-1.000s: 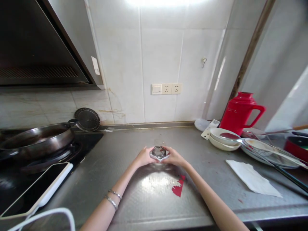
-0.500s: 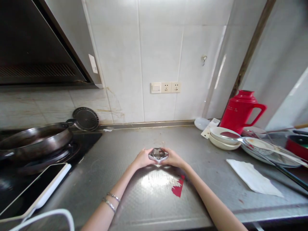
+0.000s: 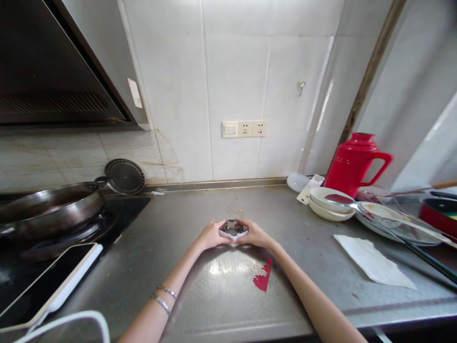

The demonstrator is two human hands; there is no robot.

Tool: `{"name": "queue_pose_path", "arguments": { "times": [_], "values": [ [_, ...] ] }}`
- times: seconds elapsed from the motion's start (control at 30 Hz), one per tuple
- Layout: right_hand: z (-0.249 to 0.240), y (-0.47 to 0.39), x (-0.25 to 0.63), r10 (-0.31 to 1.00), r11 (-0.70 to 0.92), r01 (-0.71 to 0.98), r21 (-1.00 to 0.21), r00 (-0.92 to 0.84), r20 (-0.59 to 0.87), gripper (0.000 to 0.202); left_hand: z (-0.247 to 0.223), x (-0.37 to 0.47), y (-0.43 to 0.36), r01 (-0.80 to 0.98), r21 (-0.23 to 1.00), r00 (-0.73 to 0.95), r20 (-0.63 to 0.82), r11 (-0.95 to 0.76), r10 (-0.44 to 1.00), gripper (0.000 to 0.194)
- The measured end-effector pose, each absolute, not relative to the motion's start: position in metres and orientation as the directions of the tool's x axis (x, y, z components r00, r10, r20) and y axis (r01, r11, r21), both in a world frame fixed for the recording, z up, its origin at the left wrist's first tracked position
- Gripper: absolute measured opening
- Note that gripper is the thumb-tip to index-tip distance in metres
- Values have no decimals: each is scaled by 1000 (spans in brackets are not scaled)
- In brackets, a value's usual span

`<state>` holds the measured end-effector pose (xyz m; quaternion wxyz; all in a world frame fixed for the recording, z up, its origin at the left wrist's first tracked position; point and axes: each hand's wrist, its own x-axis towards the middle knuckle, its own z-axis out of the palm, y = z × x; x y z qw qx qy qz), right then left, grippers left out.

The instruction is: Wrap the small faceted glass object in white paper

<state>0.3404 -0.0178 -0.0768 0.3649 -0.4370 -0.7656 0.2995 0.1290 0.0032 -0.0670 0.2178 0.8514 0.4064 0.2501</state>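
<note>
While viewed left to right:
Tablet (image 3: 50,281): flat at near left edge of counter (image 3: 200,305), white cable beside it.
Pan (image 3: 50,207): on stove (image 3: 107,224), untouched; round lid (image 3: 124,176) propped against wall behind.
Left hand (image 3: 210,235): fingers curled on left side of mould (image 3: 233,229), grasping it.
Mould: small, shiny metal, lobed rim, held between both hands just above counter, mid-counter; contents not discernible.
Right hand (image 3: 255,234): closed on right side of mould, grasping it.
Red scrap (image 3: 263,278): on counter, just near side of hands.
Paper (image 3: 371,262): lying well right of hands.
Bowls (image 3: 330,204): stacked, beside plate (image 3: 396,221) and red jug (image 3: 353,164).
Progress (judgement): mould in hand, gripped on both sides; not set down; whether opened or emptied cannot be told.
</note>
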Motion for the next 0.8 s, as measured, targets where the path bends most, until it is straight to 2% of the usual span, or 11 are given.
{"name": "queue_pose_path", "arguments": {
  "times": [0.1, 0.27, 0.37, 0.43, 0.53, 0.63, 0.73, 0.8],
  "values": [
    [-78, -17, 340, 888, 445, 475, -759, -346, 304, 66, -67, 129, 3, 581, 567, 549, 257, -585, 795, 64],
    [-85, -14, 345, 903, 412, 524, -745, -346, 257, 82, -69, 126, 4, 594, 564, 544, 244, -574, 803, 63],
    [-81, -15, 351, 915, 378, 540, -752, -341, 215, 90, -71, 124, 5, 598, 569, 539, 236, -564, 809, 72],
    [-76, -17, 355, 919, 383, 581, -718, -319, 232, 81, -73, 123, 5, 597, 580, 534, 228, -554, 814, 79],
    [-64, -20, 360, 913, 407, 653, -639, -311, 264, 51, -76, 120, 7, 612, 593, 516, 202, -523, 833, 86],
    [-55, -23, 362, 905, 423, 664, -617, -346, 248, 25, -77, 114, 9, 631, 591, 513, 168, -503, 842, 93],
    [-51, -24, 362, 899, 429, 649, -628, -376, 226, 13, -73, 107, 11, 631, 601, 514, 149, -491, 844, 104],
    [-51, -24, 361, 895, 430, 638, -639, -395, 207, 6, -67, 103, 11, 632, 603, 505, 157, -487, 849, 103]
  ]
}}
